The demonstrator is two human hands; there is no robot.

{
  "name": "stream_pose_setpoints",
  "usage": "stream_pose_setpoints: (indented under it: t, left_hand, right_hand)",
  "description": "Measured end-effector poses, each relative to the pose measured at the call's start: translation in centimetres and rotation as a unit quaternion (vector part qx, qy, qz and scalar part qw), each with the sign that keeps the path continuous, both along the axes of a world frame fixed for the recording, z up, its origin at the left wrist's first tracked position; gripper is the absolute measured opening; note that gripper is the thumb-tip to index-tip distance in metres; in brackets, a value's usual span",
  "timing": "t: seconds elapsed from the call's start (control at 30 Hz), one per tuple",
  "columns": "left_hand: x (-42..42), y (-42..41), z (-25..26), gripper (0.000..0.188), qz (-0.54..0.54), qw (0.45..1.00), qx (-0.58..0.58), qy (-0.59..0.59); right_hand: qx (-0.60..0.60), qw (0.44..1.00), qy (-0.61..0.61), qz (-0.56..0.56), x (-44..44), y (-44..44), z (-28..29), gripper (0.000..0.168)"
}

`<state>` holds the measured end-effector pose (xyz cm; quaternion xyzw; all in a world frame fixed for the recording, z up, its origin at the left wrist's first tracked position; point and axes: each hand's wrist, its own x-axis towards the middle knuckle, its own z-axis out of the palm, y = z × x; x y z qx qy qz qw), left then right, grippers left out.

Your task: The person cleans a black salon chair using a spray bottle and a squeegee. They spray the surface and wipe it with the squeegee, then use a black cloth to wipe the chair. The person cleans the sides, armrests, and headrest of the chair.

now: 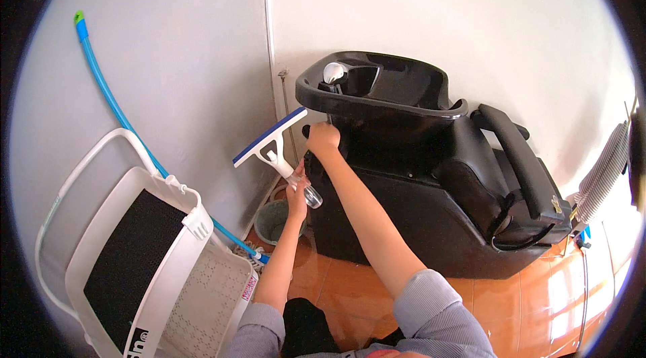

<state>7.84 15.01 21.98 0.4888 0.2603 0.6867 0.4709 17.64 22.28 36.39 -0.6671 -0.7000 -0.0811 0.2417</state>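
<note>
A white spray squeegee [275, 163] with a blue blade is in my left hand [298, 194], which wraps around its clear bottle handle. The blade points up and left, close to the left rim of a glossy black shampoo basin [386, 105]. My right hand [323, 138] is closed just below that rim, beside the squeegee. A rounded black end [306, 131] sticks out from this fist; the rest of that black object is hidden. Inside the basin stands a chrome-topped fitting [333, 73].
A black salon wash chair [520, 171] adjoins the basin. To the left stands a white cart or basket [171, 277] with a black mesh panel. A blue-handled mop [108, 93] leans on the wall. Behind my left hand is a grey-green bucket [267, 221] on the orange tiled floor [353, 302].
</note>
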Motion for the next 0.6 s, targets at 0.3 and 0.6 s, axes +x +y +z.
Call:
stream_pose_setpoints:
  t: [0.3, 0.6]
  left_hand:
    - [-0.7, -0.3, 0.4, 0.049, 0.013, 1.0, 0.002, 0.006]
    - [1.9, -1.4, -0.9, 0.053, 0.022, 0.999, -0.02, 0.037]
  right_hand:
    - [0.005, 0.997, -0.073, 0.027, -0.5, -5.7, 0.0, 0.019]
    - [0.031, 0.998, -0.023, -0.041, 0.3, 0.6, -2.3, 0.016]
